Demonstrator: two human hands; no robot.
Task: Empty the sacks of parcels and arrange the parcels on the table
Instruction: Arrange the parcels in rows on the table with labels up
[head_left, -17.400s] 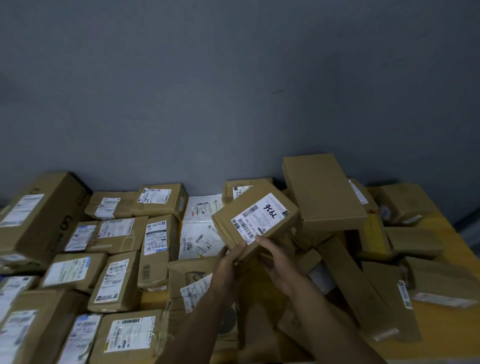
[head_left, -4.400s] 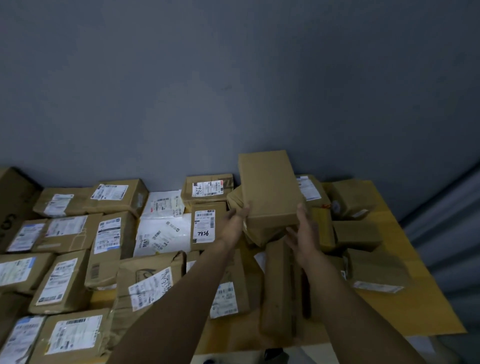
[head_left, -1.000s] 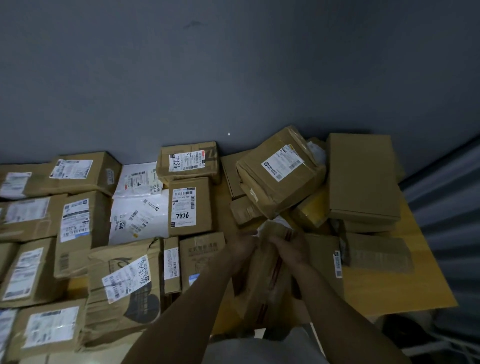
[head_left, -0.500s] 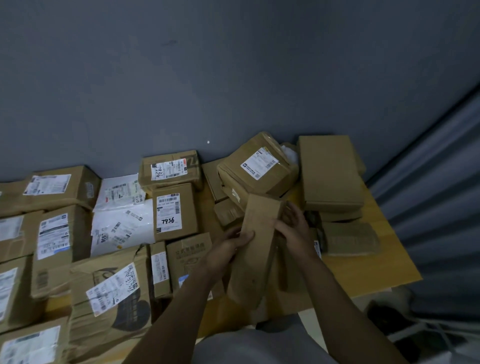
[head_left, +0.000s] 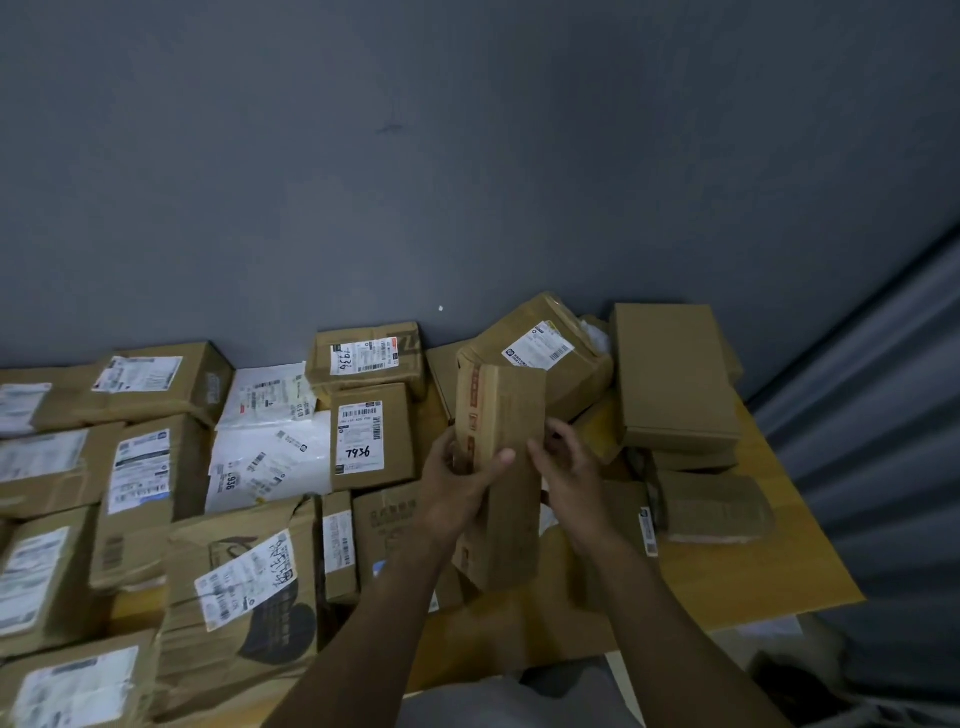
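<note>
The left hand wraps around the long, narrow brown cardboard parcel, lifted on end over the yellow wooden table, probably to find its label. The right hand sits at its three o'clock, grip impossible to tell.

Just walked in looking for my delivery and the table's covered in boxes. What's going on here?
A person is working at a wooden table. The left hand grips a long narrow brown box held on end, and the right hand is at its right edge; whether it grips is unclear. Labelled parcels lie in rows on the left, including the 7936 parcel; a looser pile sits on the right by the wall.
</note>
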